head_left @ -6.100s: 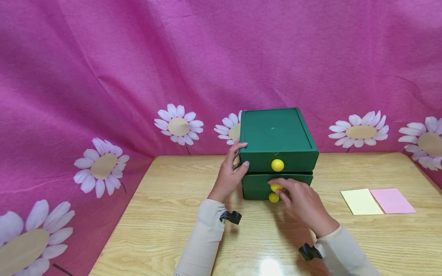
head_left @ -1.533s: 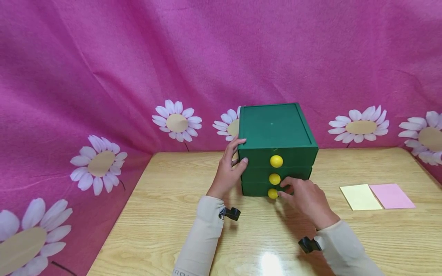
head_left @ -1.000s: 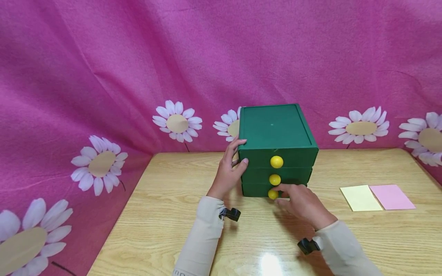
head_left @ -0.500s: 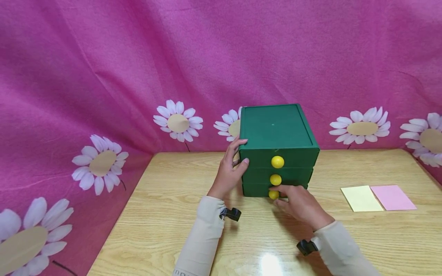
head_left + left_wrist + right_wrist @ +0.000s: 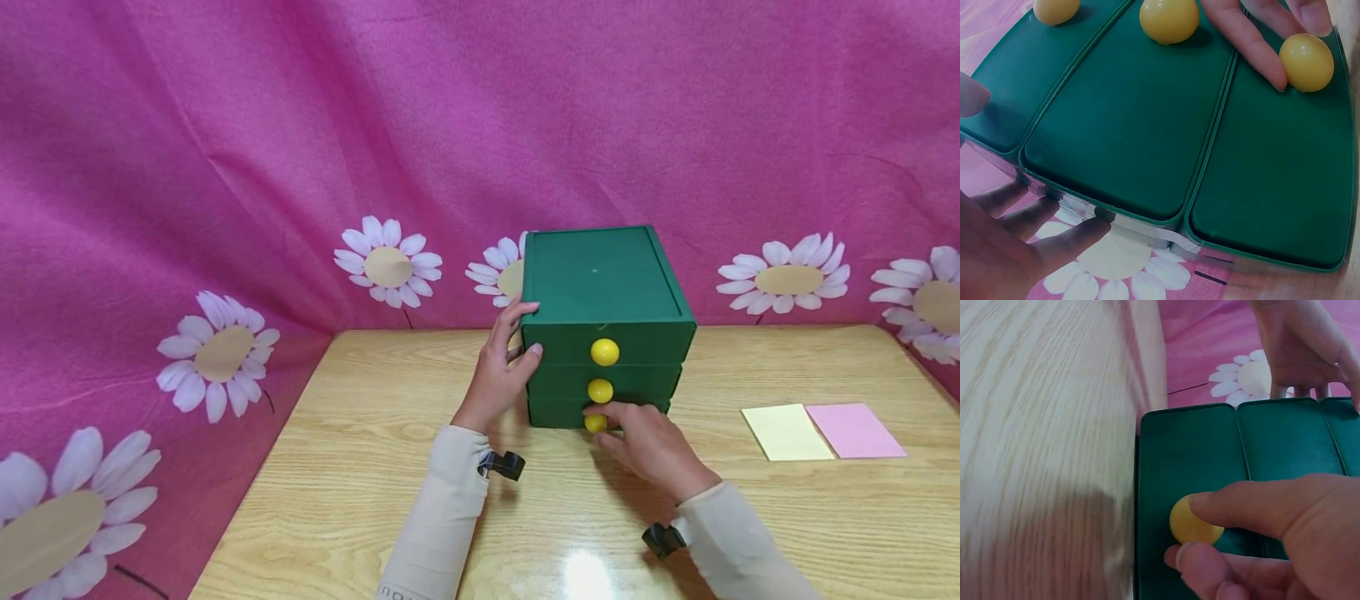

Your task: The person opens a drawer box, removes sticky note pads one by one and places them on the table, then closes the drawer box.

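Observation:
A green drawer unit [image 5: 603, 279] with three stacked drawers stands on the table, all its fronts flush. Each drawer has a round yellow knob; the top knob [image 5: 604, 352] and middle knob [image 5: 600, 390] are untouched. My right hand [image 5: 651, 442] pinches the bottom knob [image 5: 1194, 522] between thumb and fingers. At the unit's left side rests my left hand [image 5: 497, 367], its thumb against the front edge and its fingers spread along the side wall. In the left wrist view, those fingertips [image 5: 1100, 226] look straight where they touch the side.
To the right of the unit, a yellow sticky-note pad [image 5: 787, 432] and a pink one [image 5: 857, 430] lie side by side on the wooden table [image 5: 337, 483]. Close behind the unit hangs a magenta cloth [image 5: 480, 125] printed with white daisies.
The middle drawer, pulled slightly out in the oldest frame, is now in flush. My right hand has moved from its knob down to the bottom knob. The left hand has stayed in place.

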{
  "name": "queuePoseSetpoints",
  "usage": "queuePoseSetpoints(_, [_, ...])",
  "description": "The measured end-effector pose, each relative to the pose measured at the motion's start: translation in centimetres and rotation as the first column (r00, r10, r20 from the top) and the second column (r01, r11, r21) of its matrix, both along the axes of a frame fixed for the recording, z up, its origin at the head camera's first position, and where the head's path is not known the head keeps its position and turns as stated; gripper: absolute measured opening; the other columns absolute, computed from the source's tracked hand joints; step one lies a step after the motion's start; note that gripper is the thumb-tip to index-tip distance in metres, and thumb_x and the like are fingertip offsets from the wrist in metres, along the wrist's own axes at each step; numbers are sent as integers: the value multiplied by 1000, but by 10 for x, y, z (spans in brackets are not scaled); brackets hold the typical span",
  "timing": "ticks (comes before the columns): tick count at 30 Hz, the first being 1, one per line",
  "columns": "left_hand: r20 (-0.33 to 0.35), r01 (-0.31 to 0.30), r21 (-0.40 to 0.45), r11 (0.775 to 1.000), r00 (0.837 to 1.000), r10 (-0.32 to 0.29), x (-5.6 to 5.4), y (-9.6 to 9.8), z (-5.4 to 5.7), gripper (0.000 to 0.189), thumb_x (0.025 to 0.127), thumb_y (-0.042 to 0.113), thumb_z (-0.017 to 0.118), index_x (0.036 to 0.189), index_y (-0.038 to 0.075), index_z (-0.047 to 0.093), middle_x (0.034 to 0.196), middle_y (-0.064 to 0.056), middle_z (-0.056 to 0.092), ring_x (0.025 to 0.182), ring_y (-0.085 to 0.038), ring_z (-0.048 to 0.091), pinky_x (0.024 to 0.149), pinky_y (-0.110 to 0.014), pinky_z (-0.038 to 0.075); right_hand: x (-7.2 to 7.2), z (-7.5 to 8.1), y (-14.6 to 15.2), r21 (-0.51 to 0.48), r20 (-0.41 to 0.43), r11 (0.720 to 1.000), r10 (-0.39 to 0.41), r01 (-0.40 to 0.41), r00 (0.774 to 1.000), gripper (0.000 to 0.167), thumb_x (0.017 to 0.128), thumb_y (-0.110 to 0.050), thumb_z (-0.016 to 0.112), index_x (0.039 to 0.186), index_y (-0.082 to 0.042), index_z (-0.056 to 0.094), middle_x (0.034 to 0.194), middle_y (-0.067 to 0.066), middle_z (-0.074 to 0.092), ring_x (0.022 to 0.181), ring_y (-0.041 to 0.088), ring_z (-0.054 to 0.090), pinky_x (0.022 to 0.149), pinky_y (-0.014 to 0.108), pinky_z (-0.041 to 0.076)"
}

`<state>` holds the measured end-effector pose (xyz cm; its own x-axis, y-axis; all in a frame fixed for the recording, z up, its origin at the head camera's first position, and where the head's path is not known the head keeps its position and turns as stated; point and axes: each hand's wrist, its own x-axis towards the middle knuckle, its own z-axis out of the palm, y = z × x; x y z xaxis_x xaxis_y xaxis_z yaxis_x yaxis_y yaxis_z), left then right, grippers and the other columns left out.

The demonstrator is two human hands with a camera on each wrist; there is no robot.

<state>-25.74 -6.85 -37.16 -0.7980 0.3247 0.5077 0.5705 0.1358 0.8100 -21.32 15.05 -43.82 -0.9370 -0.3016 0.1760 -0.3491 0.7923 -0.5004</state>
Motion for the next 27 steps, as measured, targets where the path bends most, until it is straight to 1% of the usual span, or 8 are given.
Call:
queuePoseSetpoints(5, [3,-2,-3,1000,1000,2,0,0,0,49,95,4,52,142,12,38,158,-12,21,139,-34,32,100,-55,41,-1,-4,-2,-4,-28,1000,-27,27,999,24,83,-12,75,107,-13,73,94,2,71,73,14,61,65,37,52])
queuePoseSetpoints(10, [-3,0,3,1000,1000,0,1,0,-1,49,95,3,52,141,11,38,158,-12,21,139,-34,33,99,-56,41,-1,-7,-3,-27,-32,999,-38,37,999,22,84,-12,74,106,-13,74,94,4,71,61,10,50,55,30,43])
queuePoseSetpoints(12, [-3,-2,1,1000,1000,2,0,0,-2,49,95,3,53,141,10,38,158,-13,21,139,-34,33,99,-56,41,0,-7,-3,-38,-25,998,-43,42,999,22,84,-12,74,106,-13,74,95,4,71,60,10,49,54,29,41])
queuePoseSetpoints(15, [-4,-9,-1,1000,1000,9,-9,-1,-14,50,95,5,53,143,14,37,159,-9,20,140,-32,32,99,-55,41,0,-8,-4,-45,-21,998,-51,50,998,22,85,-12,74,106,-13,74,96,4,71,64,10,53,56,29,44])
queuePoseSetpoints(19, [-16,-20,-6,1000,1000,19,-23,-1,-30,52,97,11,54,144,24,36,159,0,19,140,-28,31,99,-54,42,-1,-8,-5,-48,-10,997,-58,57,998,21,85,-12,74,106,-13,74,94,3,71,66,11,55,57,30,46])
queuePoseSetpoints(24, [-40,-31,-29,999,999,29,-24,-1,-30,51,97,19,53,144,31,35,158,5,19,140,-26,32,98,-53,44,-2,-6,-4,-39,-15,998,-57,56,998,20,85,-13,74,105,-13,74,87,-1,69,70,12,57,60,32,48])
queuePoseSetpoints(27, [-38,-33,-35,999,999,32,-25,-1,-28,50,98,23,53,143,35,35,158,9,20,139,-24,34,98,-51,44,-2,-6,-3,-38,-26,998,-58,56,998,20,84,-13,74,105,-13,74,85,-3,68,71,12,58,62,33,49])
